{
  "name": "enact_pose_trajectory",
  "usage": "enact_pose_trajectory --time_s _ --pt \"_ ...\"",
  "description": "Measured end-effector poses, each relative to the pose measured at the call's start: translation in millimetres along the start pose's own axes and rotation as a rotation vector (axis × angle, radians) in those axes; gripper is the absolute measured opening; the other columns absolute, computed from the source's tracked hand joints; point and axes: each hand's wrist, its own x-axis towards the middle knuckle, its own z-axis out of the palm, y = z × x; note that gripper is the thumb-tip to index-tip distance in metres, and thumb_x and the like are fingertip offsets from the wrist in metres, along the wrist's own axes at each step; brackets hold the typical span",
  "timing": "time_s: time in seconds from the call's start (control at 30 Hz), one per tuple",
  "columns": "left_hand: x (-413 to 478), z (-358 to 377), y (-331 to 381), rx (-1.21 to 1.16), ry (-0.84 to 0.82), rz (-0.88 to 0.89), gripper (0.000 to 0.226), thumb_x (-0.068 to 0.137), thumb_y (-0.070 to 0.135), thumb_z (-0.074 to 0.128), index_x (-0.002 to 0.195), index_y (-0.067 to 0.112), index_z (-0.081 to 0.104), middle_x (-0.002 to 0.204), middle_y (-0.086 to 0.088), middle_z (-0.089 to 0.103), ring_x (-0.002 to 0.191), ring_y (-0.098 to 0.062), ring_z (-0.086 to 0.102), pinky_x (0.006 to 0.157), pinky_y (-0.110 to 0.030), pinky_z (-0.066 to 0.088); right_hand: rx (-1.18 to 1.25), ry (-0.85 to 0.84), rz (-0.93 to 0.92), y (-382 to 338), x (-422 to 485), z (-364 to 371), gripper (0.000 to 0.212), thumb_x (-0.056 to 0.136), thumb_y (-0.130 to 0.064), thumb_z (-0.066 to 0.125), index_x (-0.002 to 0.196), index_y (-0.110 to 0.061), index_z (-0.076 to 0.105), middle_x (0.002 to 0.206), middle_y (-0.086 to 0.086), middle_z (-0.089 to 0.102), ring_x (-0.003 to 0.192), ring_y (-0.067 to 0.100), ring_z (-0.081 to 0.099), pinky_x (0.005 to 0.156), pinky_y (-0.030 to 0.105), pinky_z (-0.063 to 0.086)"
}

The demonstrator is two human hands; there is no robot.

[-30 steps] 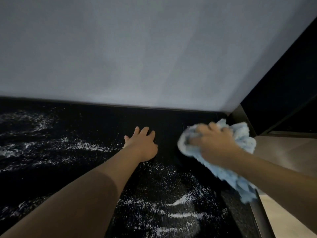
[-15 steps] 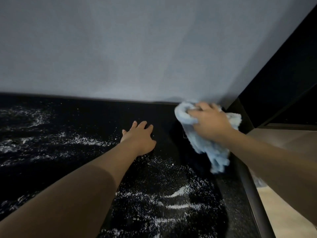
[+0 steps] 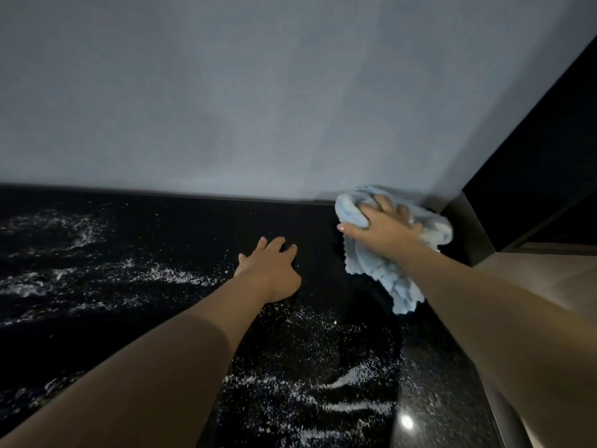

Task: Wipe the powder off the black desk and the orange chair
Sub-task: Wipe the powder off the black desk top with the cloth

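The black desk [image 3: 181, 227] fills the lower part of the view, with white powder [image 3: 323, 383] scattered across its left side and near front. My right hand [image 3: 381, 227] grips a bunched light blue cloth [image 3: 371, 263] and holds it on the desk's far right corner, against the wall. A tail of the cloth trails toward me under my wrist. My left hand [image 3: 271, 270] rests flat on the desk with straight fingers, just left of the cloth. The orange chair is not in view.
A pale grey wall [image 3: 258, 92] rises directly behind the desk. A dark panel [image 3: 542, 176] stands at the right, past the desk's right edge [image 3: 478, 367]. Beige floor [image 3: 549, 279] shows beyond that edge.
My right hand has carried the cloth away from me, from the right edge into the back right corner by the wall. My left hand stays in place on the desk.
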Motion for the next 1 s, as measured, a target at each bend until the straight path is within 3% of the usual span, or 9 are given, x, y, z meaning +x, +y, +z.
enact_pose_trajectory --time_s 0.17,0.33,0.4,0.5,0.63,0.77,0.87,0.93,1.0 --pt "-1 -3 -1 0.008 -0.018 0.006 0.062 0.098 0.036 0.037 0.151 0.027 0.006 0.159 0.006 -0.006 0.145 -0.026 -0.012 0.114 -0.056 0.004 -0.141 0.137 -0.028 -2 -31 20 0.039 0.089 -0.042 0.044 0.128 -0.037 0.044 0.148 -0.005 0.026 0.13 0.036 0.026 0.098 0.054 0.033" --pt "-2 -2 -1 0.019 -0.019 0.016 0.062 0.098 0.034 0.036 0.151 0.026 0.005 0.159 0.005 -0.007 0.145 -0.026 -0.012 0.114 -0.056 0.004 -0.111 0.056 -0.484 22 -89 18 0.028 0.082 -0.027 0.05 0.107 -0.03 0.063 0.129 -0.008 0.053 0.114 0.021 0.049 0.097 0.039 0.038" --pt "-1 0 -2 0.034 -0.001 0.021 0.062 0.098 0.035 0.036 0.151 0.026 0.004 0.159 0.004 -0.007 0.145 -0.027 -0.012 0.113 -0.057 0.004 0.036 0.144 -0.382 30 -66 2 0.033 0.083 -0.022 0.055 0.115 -0.025 0.063 0.127 0.002 0.058 0.115 0.025 0.053 0.099 0.043 0.04" --pt "2 -1 -3 0.049 -0.01 0.016 0.062 0.098 0.036 0.036 0.151 0.027 0.004 0.158 0.005 -0.007 0.145 -0.027 -0.011 0.113 -0.057 0.005 0.074 0.104 -0.042 19 -15 -9 0.052 0.09 -0.032 0.052 0.14 -0.031 0.038 0.14 0.006 0.045 0.128 0.032 0.041 0.104 0.051 0.035" --pt "2 -2 -2 0.046 -0.019 0.003 0.061 0.099 0.037 0.036 0.151 0.028 0.005 0.158 0.006 -0.006 0.145 -0.026 -0.011 0.113 -0.056 0.006 -0.114 0.088 0.014 4 -29 15 0.046 0.089 -0.034 0.042 0.134 -0.043 0.037 0.144 -0.006 0.036 0.13 0.035 0.028 0.098 0.058 0.036" --pt "-3 1 -2 0.076 0.012 0.014 0.062 0.099 0.038 0.034 0.151 0.026 0.003 0.159 0.004 -0.006 0.145 -0.027 -0.01 0.114 -0.056 0.005 -0.181 0.109 -0.393 25 -105 35 0.045 0.081 -0.035 0.047 0.126 -0.037 0.055 0.134 -0.007 0.049 0.116 0.029 0.045 0.091 0.041 0.041" --pt "-8 7 -2 0.135 0.033 0.022 0.062 0.099 0.038 0.033 0.151 0.025 0.0 0.159 0.004 -0.008 0.145 -0.028 -0.011 0.113 -0.056 0.005 0.003 0.097 -0.59 43 -124 24 0.041 0.074 -0.026 0.048 0.11 -0.027 0.067 0.116 -0.005 0.065 0.105 0.023 0.061 0.091 0.038 0.046" --pt "-11 10 -2 0.137 0.031 0.013 0.062 0.1 0.038 0.032 0.151 0.025 -0.001 0.159 0.004 -0.008 0.145 -0.028 -0.011 0.113 -0.057 0.006 0.122 0.258 -0.414 61 -99 5 0.04 0.076 -0.014 0.057 0.114 -0.02 0.066 0.119 0.003 0.065 0.108 0.026 0.061 0.094 0.037 0.043" --pt "-16 14 1 0.137 0.022 0.004 0.061 0.1 0.039 0.032 0.151 0.026 0.0 0.159 0.005 -0.008 0.145 -0.028 -0.01 0.113 -0.057 0.006 0.002 0.179 -0.183 67 -79 -2 0.048 0.085 -0.019 0.056 0.132 -0.025 0.05 0.142 0.004 0.046 0.126 0.031 0.046 0.102 0.041 0.036"
